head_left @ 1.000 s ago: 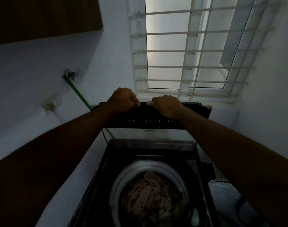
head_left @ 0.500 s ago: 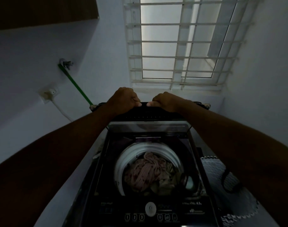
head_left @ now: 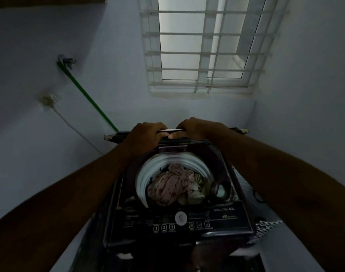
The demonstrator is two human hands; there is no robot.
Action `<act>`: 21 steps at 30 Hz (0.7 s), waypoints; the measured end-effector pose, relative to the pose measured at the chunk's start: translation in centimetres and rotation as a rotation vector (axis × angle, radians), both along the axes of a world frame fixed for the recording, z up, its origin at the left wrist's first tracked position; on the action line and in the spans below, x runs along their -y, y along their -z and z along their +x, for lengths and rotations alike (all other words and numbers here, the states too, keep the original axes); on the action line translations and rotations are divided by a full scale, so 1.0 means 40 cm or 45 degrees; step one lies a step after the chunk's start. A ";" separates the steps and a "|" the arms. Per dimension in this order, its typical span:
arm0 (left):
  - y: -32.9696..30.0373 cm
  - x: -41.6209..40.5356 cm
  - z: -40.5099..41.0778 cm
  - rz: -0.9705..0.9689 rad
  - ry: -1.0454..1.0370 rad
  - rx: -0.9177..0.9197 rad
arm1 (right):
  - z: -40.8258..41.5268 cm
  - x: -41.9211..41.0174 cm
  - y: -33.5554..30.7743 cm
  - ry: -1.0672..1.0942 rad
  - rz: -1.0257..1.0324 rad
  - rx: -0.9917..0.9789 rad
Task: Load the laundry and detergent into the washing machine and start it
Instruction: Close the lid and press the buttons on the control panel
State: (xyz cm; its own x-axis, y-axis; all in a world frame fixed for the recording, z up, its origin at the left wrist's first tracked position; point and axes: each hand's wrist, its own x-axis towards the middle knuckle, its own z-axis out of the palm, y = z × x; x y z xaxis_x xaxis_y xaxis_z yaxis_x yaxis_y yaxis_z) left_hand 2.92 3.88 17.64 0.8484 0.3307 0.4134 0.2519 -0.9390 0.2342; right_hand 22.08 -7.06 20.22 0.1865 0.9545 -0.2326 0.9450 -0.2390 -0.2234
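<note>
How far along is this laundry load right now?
Done: laundry sits in the drum. In hand: left hand and right hand grip the raised lid. Left: shut the lid, start at the panel. Detergent can't be confirmed.

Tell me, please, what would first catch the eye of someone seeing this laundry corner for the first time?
Probably the bright barred window high on the far wall, the only strong light in a dim room. Below it, the left hand and right hand grip the raised lid of the top-loading washing machine. In its open drum, pink laundry stands out against the pale rim.
</note>
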 end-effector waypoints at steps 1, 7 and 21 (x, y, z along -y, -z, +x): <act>0.007 0.004 -0.005 0.036 -0.005 -0.076 | -0.007 0.008 0.008 0.008 -0.015 0.005; 0.013 0.018 -0.020 -0.080 0.028 -0.444 | -0.036 0.044 0.054 -0.016 0.002 -0.020; 0.166 0.074 -0.079 -0.135 0.070 -0.671 | -0.120 0.155 0.195 -0.004 0.016 0.155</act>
